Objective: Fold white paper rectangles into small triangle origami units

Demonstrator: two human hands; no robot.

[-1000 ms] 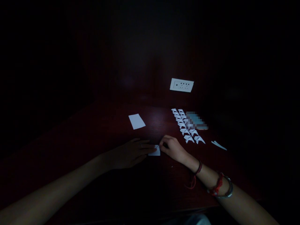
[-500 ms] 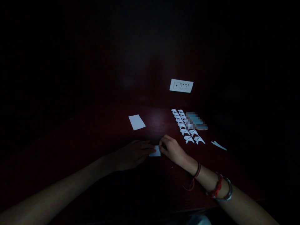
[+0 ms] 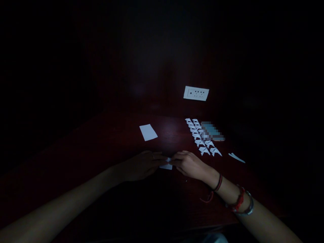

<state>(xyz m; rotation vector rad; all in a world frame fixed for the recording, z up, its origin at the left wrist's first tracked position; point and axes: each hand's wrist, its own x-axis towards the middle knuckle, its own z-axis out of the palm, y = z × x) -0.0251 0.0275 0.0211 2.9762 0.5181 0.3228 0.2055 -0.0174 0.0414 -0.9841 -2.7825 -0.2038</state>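
On the dark red table, a small piece of white paper [image 3: 166, 167] lies between my two hands, its lower part showing below the fingertips. My left hand [image 3: 141, 166], in shadow and wearing a ring, holds the paper's left side with long, nearly straight fingers. From the right, my right hand [image 3: 188, 163] bends its fingers down onto the upper right edge, close to the left fingertips. Fingers cover the upper part of the paper, so any crease there is hidden. Folded white paper pieces [image 3: 202, 150] stand in two rows beyond my right hand.
A flat white sheet [image 3: 148, 132] lies beyond my left hand. Beside the paper rows is a blurred-out phone-like object [image 3: 213, 131]. Thin white strips [image 3: 237, 158] rest at the right. A socket panel [image 3: 196, 93] is on the back wall. The surroundings are very dark.
My right hand has lowered and its fingers have stretched leftward over the paper, nearer the left fingertips. The paper has shifted slightly left. My left hand has hardly moved.
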